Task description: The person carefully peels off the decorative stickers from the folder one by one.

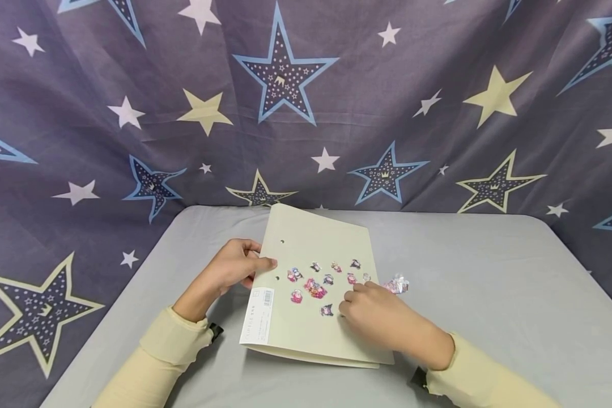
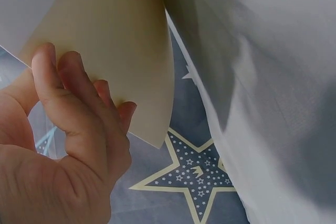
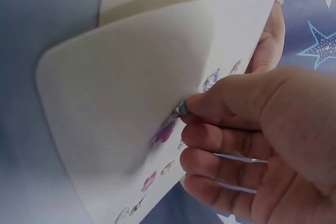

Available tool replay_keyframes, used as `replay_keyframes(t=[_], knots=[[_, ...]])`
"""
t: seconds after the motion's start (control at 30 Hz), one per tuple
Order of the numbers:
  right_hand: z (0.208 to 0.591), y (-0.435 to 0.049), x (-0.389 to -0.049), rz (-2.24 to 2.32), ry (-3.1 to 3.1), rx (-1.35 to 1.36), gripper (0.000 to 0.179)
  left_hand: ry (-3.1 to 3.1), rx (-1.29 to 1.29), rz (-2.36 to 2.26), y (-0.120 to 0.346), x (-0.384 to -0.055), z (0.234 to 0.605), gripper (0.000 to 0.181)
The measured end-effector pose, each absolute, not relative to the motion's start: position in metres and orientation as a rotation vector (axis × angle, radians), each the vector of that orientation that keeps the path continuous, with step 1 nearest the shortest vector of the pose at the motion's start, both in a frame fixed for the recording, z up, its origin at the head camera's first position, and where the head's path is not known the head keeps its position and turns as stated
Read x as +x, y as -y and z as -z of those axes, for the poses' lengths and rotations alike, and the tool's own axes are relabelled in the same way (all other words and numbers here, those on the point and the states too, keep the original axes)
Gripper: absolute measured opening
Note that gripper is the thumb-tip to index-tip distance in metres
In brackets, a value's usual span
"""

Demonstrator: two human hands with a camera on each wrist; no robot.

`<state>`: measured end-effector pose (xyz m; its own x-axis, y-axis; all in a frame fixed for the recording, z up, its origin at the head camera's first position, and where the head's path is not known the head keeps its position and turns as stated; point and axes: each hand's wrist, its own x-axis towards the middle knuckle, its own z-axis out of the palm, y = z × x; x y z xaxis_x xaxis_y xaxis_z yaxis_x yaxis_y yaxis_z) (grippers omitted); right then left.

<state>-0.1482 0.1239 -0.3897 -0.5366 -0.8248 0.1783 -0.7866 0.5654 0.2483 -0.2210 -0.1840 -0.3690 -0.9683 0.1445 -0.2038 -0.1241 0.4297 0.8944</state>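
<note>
A cream file folder [image 1: 306, 238], with punched holes and a white label along its left edge, is tilted up off the table. My left hand [image 1: 237, 263] grips that left edge, thumb on the front cover and fingers behind it; in the left wrist view these fingers [image 2: 79, 93] lie against the pale sheet. Small shiny cartoon stickers [image 1: 315, 288] are scattered over the cover. On the cover's lower right is my right hand [image 1: 372, 311]. Its thumb and fingertips pinch a pink and purple sticker [image 3: 165, 132] close against the folder, partly hidden by the thumb.
A glossy clump of stickers [image 1: 398, 283] lies just right of the folder. Beneath everything is a table with a light grey cover [image 1: 489, 283]. A dark curtain [image 1: 336, 130] with a star print hangs behind it.
</note>
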Motion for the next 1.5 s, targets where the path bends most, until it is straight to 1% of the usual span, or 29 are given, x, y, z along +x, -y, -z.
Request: replay_keyframes(t=[0.43, 0.73, 1.0, 1.23, 1.5], knots=[[0.381, -0.132, -0.151, 0.145, 2.473, 1.345, 0.014, -2.432, 0.012, -1.555, 0.184, -0.221, 0.369, 0.04], [0.378, -0.135, -0.152, 0.108, 2.48, 1.333, 0.013, -2.438, 0.006, -1.551, 0.184, -0.221, 0.37, 0.038], [0.372, -0.14, -0.156, 0.058, 2.473, 1.283, 0.014, -2.44, 0.014, -1.55, 0.183, -0.221, 0.369, 0.04], [0.365, -0.146, -0.161, -0.066, 2.536, 1.225, 0.011, -2.42, 0.027, -1.574, 0.184, -0.221, 0.369, 0.042], [0.359, -0.161, -0.172, -0.144, 2.581, 1.146, 0.015, -2.422, 0.008, -1.574, 0.184, -0.221, 0.369, 0.04]])
